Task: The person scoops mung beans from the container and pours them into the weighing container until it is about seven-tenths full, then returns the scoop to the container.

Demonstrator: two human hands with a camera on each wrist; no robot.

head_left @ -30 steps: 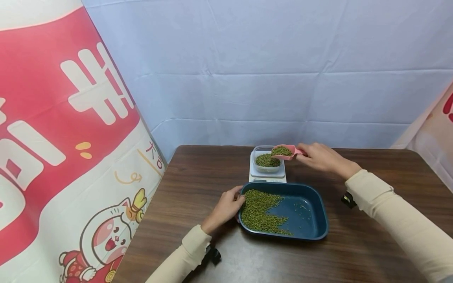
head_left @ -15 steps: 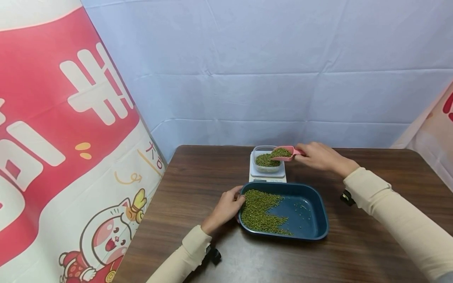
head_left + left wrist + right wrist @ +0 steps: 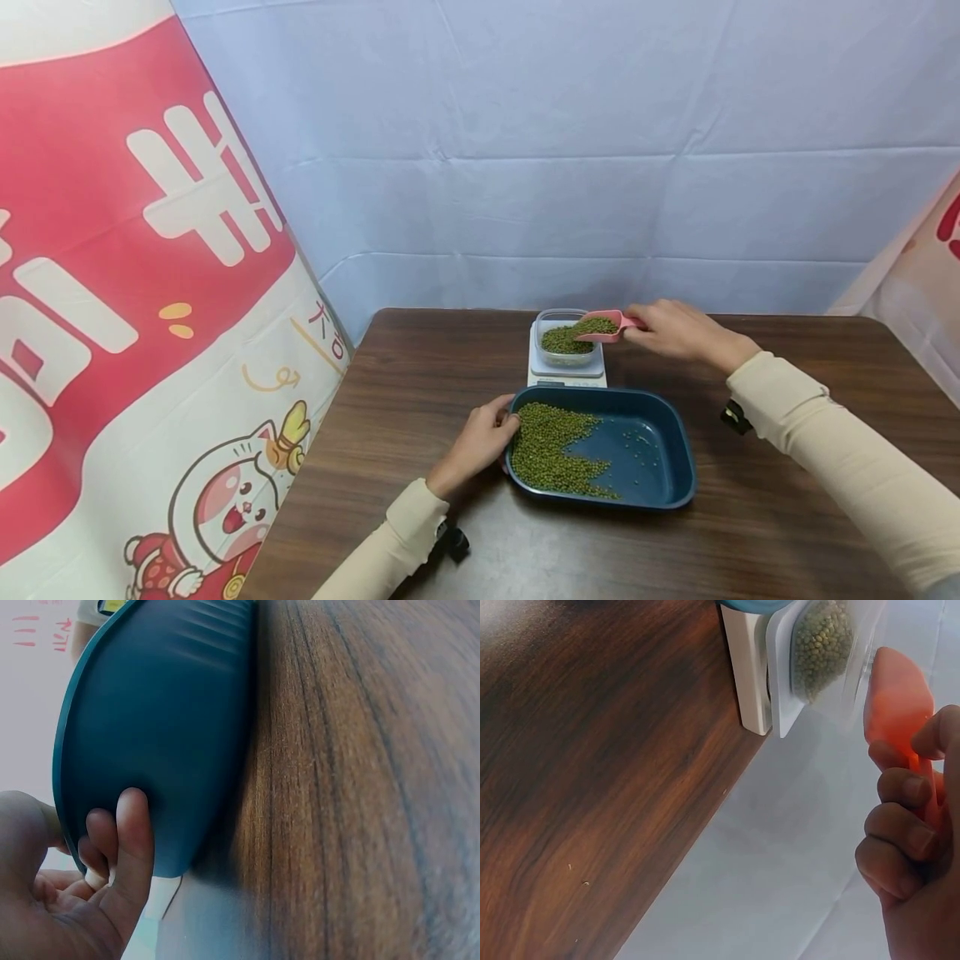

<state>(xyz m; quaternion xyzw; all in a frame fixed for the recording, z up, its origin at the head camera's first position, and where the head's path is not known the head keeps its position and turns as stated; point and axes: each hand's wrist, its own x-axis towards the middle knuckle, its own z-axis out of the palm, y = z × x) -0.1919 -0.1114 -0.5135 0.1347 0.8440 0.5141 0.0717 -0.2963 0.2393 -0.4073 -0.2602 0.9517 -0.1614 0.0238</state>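
Observation:
My right hand (image 3: 670, 331) grips the handle of a pink scoop (image 3: 897, 696) heaped with green mung beans. The scoop's lip overlaps the right rim of a clear plastic container (image 3: 567, 359), which holds more mung beans (image 3: 823, 646). Under the container is a white kitchen scale (image 3: 537, 367). My left hand (image 3: 480, 437) holds the left end of a blue tray (image 3: 643, 498), thumb at the rim and fingers (image 3: 133, 825) against the outer wall. Inside the tray, mung beans (image 3: 551, 450) are heaped toward the left, with a few scattered on the right.
Everything stands on a dark wooden table (image 3: 420, 367). The tray sits right in front of the scale. Behind the table hangs a pale cloth (image 3: 525, 208), and a red and white printed banner (image 3: 225, 375) is at the left.
The scoop has shifted very slightly left over the container, and its lip is tipped a little lower. The left hand and the tray have stayed in place.

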